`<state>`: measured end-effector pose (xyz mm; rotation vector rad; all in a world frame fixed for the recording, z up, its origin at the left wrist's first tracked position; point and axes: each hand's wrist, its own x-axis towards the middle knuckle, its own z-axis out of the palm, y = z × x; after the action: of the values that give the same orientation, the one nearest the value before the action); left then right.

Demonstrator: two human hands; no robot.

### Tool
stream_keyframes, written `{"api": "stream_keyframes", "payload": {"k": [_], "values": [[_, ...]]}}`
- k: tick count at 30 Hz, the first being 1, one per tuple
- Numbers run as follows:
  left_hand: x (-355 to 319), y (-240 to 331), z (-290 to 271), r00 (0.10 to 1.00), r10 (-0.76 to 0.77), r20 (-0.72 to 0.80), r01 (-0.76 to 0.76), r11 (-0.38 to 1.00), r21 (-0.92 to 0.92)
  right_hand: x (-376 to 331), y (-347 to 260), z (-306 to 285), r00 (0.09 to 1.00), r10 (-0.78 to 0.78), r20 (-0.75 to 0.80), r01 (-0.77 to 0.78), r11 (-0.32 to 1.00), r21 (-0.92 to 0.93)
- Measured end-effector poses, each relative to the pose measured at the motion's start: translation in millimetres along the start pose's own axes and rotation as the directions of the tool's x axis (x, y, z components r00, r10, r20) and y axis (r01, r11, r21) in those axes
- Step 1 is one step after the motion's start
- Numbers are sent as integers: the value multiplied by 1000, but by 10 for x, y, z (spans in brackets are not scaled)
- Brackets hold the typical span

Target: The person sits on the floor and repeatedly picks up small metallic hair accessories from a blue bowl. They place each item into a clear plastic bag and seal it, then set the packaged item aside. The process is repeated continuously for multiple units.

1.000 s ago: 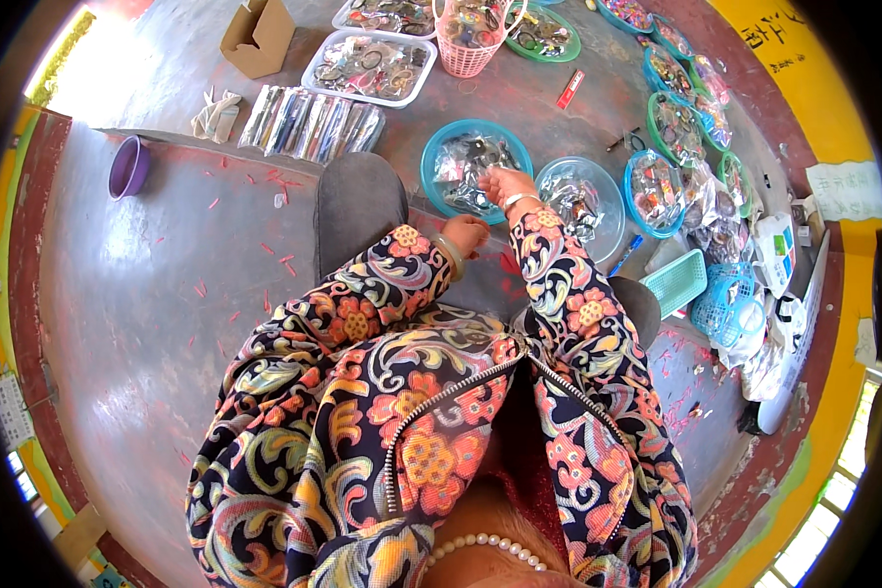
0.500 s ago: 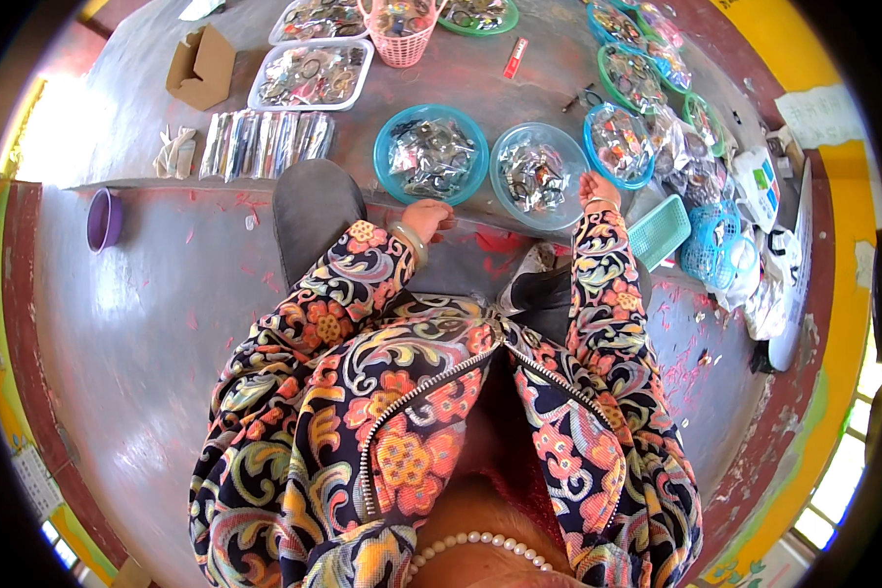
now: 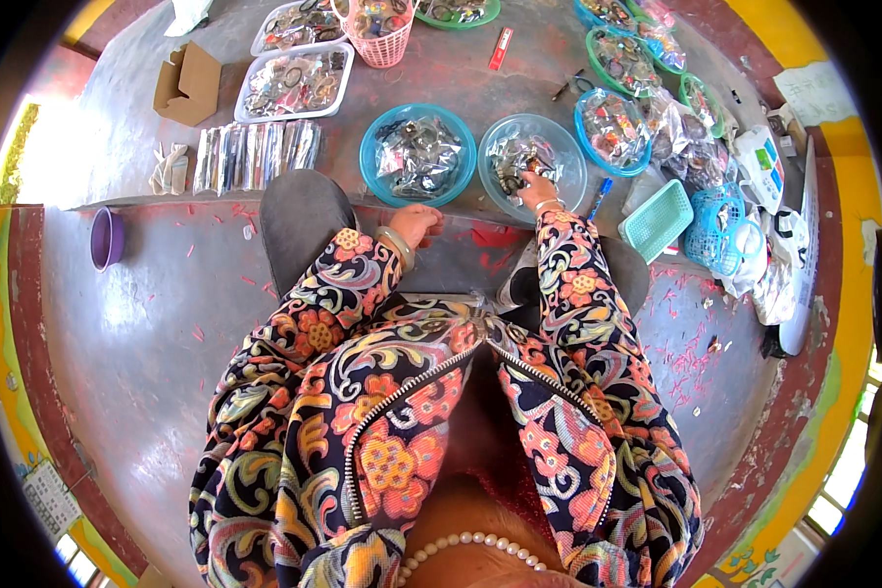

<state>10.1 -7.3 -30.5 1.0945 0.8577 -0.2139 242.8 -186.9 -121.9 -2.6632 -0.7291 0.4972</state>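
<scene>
My right hand (image 3: pixel 537 191) reaches over the near rim of a clear plastic bowl (image 3: pixel 576 192). Its bent fingers are closed among small clear packets (image 3: pixel 521 157) with dark, round pieces inside; what they pinch is too small to make out. To the left stands a blue bowl (image 3: pixel 367 169) heaped with similar shiny packets (image 3: pixel 423 155). Just below it, my left hand (image 3: pixel 417 225) hovers near the platform's edge, fingers curled inward, their inside hidden. A blue marker (image 3: pixel 601 199) lies to the right of the clear bowl.
A row of flat packets (image 3: pixel 257 157), a white tray (image 3: pixel 341 90), a cardboard box (image 3: pixel 188 86) and a pink basket (image 3: pixel 382 51) stand at left and back. Filled bowls (image 3: pixel 612 129), a green basket (image 3: pixel 659 221) and a blue basket (image 3: pixel 712 230) crowd the right. A purple bucket (image 3: pixel 108 239) sits far left.
My right hand has moved left from beside the blue bowl on the right into the clear bowl. My left hand's fingers are more curled. The blue marker now shows, and the view has shifted slightly.
</scene>
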Motion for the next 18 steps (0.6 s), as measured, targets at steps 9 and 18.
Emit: {"api": "stream_keyframes", "payload": {"k": [9, 18], "values": [[-2, -4, 32, 998, -40, 44, 38, 998, 48, 153, 78, 167, 977, 197, 79, -187, 976, -115], [-64, 11, 6, 998, -37, 56, 32, 996, 78, 177, -67, 54, 980, -4, 201, 76, 933, -351]]}}
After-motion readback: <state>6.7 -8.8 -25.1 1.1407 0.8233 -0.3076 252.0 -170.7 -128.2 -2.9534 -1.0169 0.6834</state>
